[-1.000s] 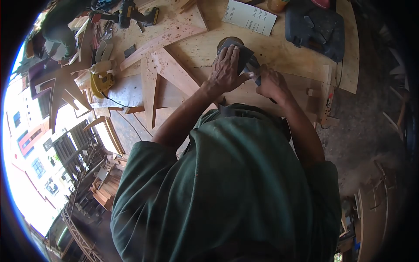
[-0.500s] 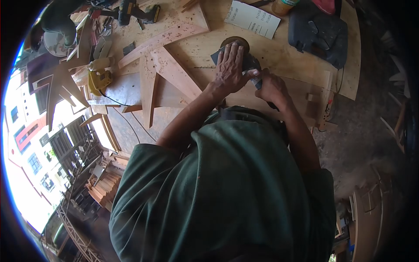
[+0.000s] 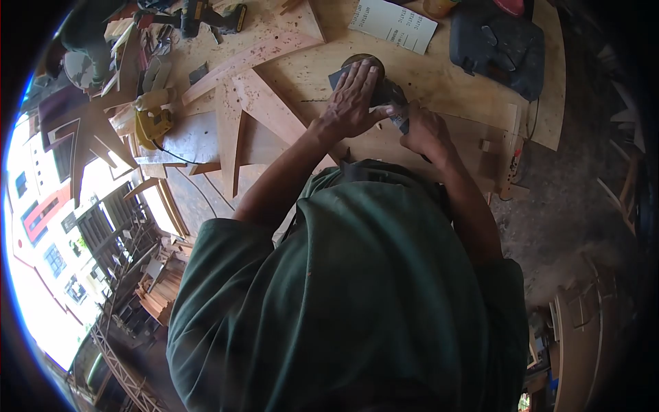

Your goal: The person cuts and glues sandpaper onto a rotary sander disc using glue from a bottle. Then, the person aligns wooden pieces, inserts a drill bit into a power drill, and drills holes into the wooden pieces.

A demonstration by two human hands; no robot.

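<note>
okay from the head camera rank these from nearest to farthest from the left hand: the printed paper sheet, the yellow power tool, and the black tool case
1. Paper sheet: just beyond the left hand, toward the top of the bench.
2. Black tool case: farther off, at the bench's upper right.
3. Yellow power tool: farthest, at the bench's left edge.

big plywood worktable point(image 3: 439, 75) fills top of view, pale, dusty w/ shavings. cluttered far end: black tool case point(image 3: 498, 38), printed paper sheet point(image 3: 392, 25), yellow power tool point(image 3: 152, 123) w/ cord, long wood offcuts point(image 3: 264, 106). bare grey concrete floor point(image 3: 570, 206) on the right, wood scraps by it. left side open to strong daylight, bldgs & stacked timber point(image 3: 161, 292) below.
</note>
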